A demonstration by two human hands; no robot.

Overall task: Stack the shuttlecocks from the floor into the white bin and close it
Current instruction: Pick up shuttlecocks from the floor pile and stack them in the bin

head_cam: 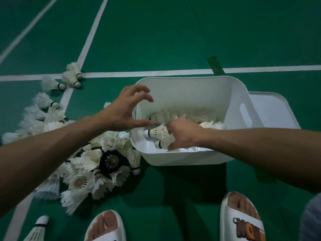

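Green court floor (pixel 173 40): carries the bin.
White plastic bin (pixel 182 160): open-topped, partly filled; closing must wait.
White feather shuttlecocks (pixel 90 159): heaped just left of the bin, within reach.
Flat white lid (pixel 274 108): beside the bin's right wall, off to free the opening.
Left hand (pixel 125 110): over the bin's left rim, fingers spread, empty.
Right hand (pixel 182 133): inside the bin, gripping feather skirts, apparently laying rows.

Shuttlecocks (pixel 97 164) lie left of the bin (pixel 175 158) (lid (pixel 276 108) behind-right), more inside.
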